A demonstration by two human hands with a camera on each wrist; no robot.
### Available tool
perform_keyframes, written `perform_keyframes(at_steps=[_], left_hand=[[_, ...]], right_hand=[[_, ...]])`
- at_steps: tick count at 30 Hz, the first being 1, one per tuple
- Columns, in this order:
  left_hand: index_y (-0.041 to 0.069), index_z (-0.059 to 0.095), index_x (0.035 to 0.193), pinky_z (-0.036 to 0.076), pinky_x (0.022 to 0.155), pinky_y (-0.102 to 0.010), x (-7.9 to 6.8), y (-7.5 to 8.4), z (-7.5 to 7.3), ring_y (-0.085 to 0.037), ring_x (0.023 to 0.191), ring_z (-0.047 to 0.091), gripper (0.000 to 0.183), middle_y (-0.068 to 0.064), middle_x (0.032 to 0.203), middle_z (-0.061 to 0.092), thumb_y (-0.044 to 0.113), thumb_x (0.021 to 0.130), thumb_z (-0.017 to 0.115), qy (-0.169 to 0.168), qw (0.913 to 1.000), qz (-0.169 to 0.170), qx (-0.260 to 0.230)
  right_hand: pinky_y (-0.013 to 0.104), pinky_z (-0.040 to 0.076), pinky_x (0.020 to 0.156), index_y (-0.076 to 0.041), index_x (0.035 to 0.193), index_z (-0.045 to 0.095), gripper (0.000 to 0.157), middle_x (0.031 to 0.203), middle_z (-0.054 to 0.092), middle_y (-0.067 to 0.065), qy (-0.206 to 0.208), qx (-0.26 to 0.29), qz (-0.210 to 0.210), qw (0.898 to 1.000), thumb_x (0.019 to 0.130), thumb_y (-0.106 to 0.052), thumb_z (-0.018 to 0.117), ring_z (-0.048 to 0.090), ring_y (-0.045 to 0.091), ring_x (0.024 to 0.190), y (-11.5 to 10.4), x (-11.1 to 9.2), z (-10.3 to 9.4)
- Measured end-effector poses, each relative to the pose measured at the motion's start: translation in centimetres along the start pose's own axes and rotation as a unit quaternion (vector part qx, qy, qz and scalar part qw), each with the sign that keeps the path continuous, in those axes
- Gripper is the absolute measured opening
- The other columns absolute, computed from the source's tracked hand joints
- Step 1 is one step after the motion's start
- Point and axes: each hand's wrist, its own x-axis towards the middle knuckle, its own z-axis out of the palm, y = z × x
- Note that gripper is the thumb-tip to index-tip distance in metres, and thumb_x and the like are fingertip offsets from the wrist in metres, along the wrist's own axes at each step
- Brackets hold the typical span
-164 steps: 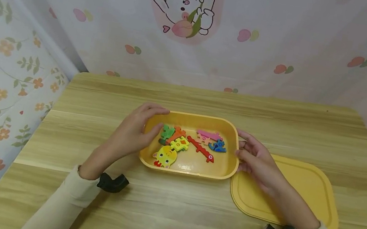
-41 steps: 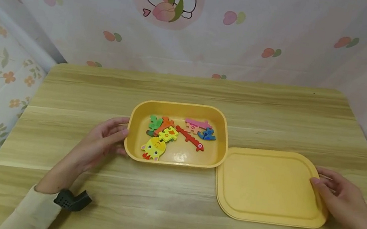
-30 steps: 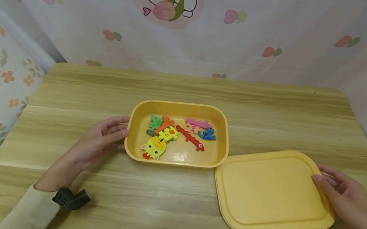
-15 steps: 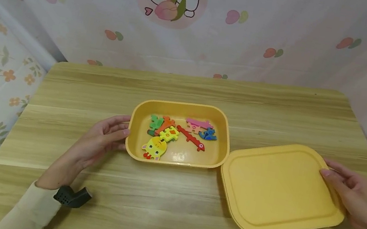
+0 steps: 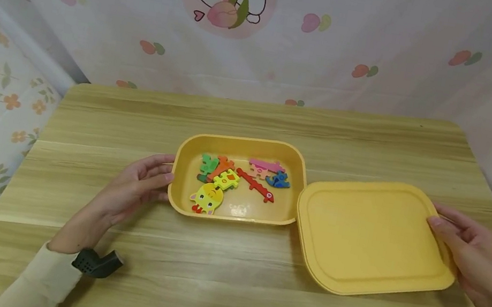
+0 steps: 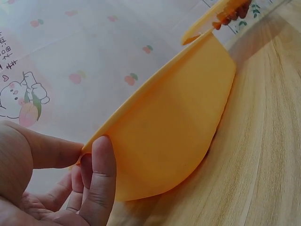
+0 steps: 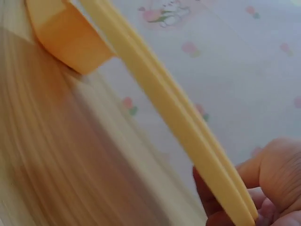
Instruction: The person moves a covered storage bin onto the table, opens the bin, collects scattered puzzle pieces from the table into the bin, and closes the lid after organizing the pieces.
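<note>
In the head view a yellow plastic box [image 5: 235,219] stands on the table with several colourful puzzle pieces [image 5: 226,178] inside, one shaped like a yellow animal head [image 5: 207,198]. My left hand [image 5: 132,189] holds the box's left end; the left wrist view has its fingertips [image 6: 104,155] against the outer wall by the rim. My right hand [image 5: 477,257] grips the right edge of the flat yellow lid [image 5: 373,237], thumb on top and fingers beneath. The lid is raised off the table, and its left edge overlaps the box's right rim in the head view.
A wood-grain table [image 5: 204,288] lies beneath everything. Printed curtains [image 5: 288,74] hang behind its back edge and on the left side. Both wrists carry black camera mounts [image 5: 97,263].
My right hand has left the box, taken the lid by its right edge, tilted and lifted it, and now brings it toward the box. My left hand shifted lower on the box's left end.
</note>
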Motion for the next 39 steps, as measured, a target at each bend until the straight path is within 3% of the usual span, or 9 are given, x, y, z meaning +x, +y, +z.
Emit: perform_keyframes(at_steps=[4,8,15,21,28,35,39], left_hand=[[-0.003,0.032,0.158,0.064,0.087,-0.024,-0.1,0.0,-0.1,-0.009,0.106,0.069,0.058,0.001,0.127,0.063,0.014,0.109,0.058,0.001,1.0,-0.001,0.004],[-0.002,0.032,0.159,0.064,0.088,-0.024,0.0,-0.1,-0.1,-0.009,0.106,0.069,0.059,0.001,0.128,0.063,0.015,0.109,0.058,0.002,1.0,-0.003,0.007],[-0.001,0.03,0.16,0.064,0.088,-0.026,0.1,0.0,0.2,-0.009,0.107,0.069,0.06,0.0,0.128,0.062,0.015,0.109,0.057,-0.002,1.0,-0.003,0.009],[0.0,0.032,0.16,0.065,0.089,-0.028,0.0,0.6,0.5,-0.01,0.109,0.068,0.059,-0.005,0.134,0.059,0.02,0.11,0.056,-0.007,0.9994,-0.003,0.034],[0.009,0.029,0.163,0.065,0.087,-0.027,-0.2,0.7,1.4,-0.012,0.108,0.067,0.067,-0.02,0.142,0.05,0.023,0.107,0.063,0.029,0.9962,0.0,0.082],[0.002,0.044,0.152,0.064,0.073,-0.027,-0.2,0.5,1.9,-0.009,0.088,0.062,0.054,-0.009,0.126,0.046,0.019,0.106,0.065,0.035,0.9931,0.029,0.108],[0.002,0.043,0.152,0.064,0.074,-0.028,-0.3,0.4,1.9,-0.008,0.087,0.062,0.052,-0.008,0.125,0.047,0.018,0.106,0.064,0.038,0.9939,0.031,0.099]], right_hand=[[0.035,0.067,0.065,-0.032,0.132,0.068,0.035,0.109,0.08,-0.006,-0.001,0.012,0.022,1.0,0.111,-0.009,0.053,0.079,0.015,0.088,-0.3,1.2,2.0],[0.031,0.067,0.068,-0.025,0.137,0.062,0.031,0.109,0.079,-0.006,0.0,0.025,0.03,0.999,0.11,-0.01,0.055,0.079,0.014,0.09,-0.9,2.5,4.0],[0.026,0.066,0.073,0.0,0.161,0.035,0.063,0.109,0.079,-0.007,0.002,0.019,0.015,1.0,0.107,-0.017,0.063,0.079,0.01,0.093,-1.7,4.6,7.6],[0.024,0.065,0.074,-0.005,0.151,0.045,0.046,0.113,0.078,-0.004,-0.053,0.021,-0.011,0.998,0.108,-0.009,0.059,0.077,0.009,0.094,-1.4,5.1,9.7],[0.025,0.066,0.076,0.004,0.162,0.03,0.065,0.121,0.073,-0.004,-0.084,-0.021,-0.035,0.996,0.106,-0.006,0.062,0.077,0.01,0.096,-1.0,5.4,12.0],[0.024,0.066,0.077,0.005,0.161,0.031,0.065,0.12,0.071,-0.001,-0.095,-0.019,-0.044,0.994,0.105,-0.006,0.063,0.077,0.009,0.096,-0.9,5.6,14.1],[0.023,0.065,0.078,0.006,0.161,0.03,0.067,0.121,0.068,-0.001,-0.098,-0.025,-0.039,0.994,0.105,-0.007,0.064,0.076,0.008,0.096,-1.0,5.8,15.4]])
